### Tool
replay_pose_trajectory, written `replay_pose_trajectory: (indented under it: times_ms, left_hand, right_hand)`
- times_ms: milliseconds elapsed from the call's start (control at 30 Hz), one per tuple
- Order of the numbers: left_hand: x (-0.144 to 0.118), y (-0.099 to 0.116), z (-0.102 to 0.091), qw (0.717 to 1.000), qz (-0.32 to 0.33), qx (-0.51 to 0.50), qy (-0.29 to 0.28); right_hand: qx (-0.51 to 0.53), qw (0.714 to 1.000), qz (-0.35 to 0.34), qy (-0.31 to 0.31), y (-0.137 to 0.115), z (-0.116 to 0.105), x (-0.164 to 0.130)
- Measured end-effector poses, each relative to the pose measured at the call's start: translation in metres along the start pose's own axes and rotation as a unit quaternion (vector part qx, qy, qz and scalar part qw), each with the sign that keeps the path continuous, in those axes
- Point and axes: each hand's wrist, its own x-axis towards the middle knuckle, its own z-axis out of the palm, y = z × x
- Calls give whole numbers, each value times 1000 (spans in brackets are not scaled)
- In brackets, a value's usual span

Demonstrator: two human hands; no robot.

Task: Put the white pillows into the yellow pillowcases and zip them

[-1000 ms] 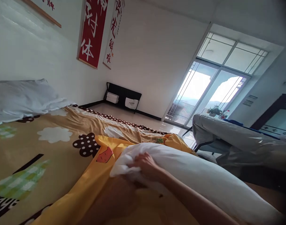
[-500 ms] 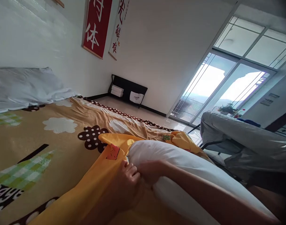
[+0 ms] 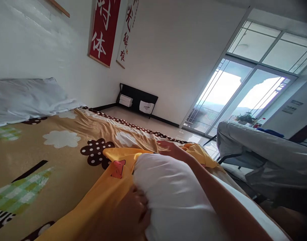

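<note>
1. Head view: a white pillow [image 3: 178, 197] is seen lying on a bed [image 3: 68, 174] near its right edge, its near end bulging over a yellow pillowcase [image 3: 110, 197] printed with a carrot motif.
2. The left hand [image 3: 133, 214] is pressed against the pillow's lower left side, fingers curled and closed on the yellow fabric where it meets the pillow.
3. The right hand [image 3: 172, 150] is stretched over the pillow's far end, the forearm laid across the pillow; whether its fingers are gripping the pillowcase cannot be told.
4. A brown patterned bedspread [image 3: 68, 140] is spread beneath, and a second white pillow [image 3: 25, 100] is seen at the bed's far left corner.
5. A red scroll [image 3: 104, 31] is hung on the wall, and a grey-covered table [image 3: 264, 154] is placed by the glass doors [image 3: 231, 97].
</note>
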Motion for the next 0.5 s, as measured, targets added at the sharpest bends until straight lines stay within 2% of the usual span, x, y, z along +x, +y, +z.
replay_pose_trajectory:
  times_ms: [100, 200, 233, 300, 433, 500]
  left_hand:
    - [2, -4, 5, 999, -8, 30, -30]
    - [2, -6, 1, 998, -9, 62, -31]
    - [1, -7, 0, 997, -9, 80, -8]
    - [-1, -9, -3, 990, -12, 116, 74]
    - [9, -20, -11, 948, -36, 160, 271]
    - [25, -21, -23, 930, -84, 185, 305]
  right_hand:
    - [-71, 994, 39, -74, 5, 8, -1]
    - [-116, 988, 50, -89, -9, 15, -16]
    - [-125, 988, 47, -81, -15, 14, -23]
    - [-136, 989, 39, -52, -29, 5, -40]
    - [-151, 987, 46, 26, -54, -19, -78]
    - [-164, 983, 38, 74, -66, -24, -96]
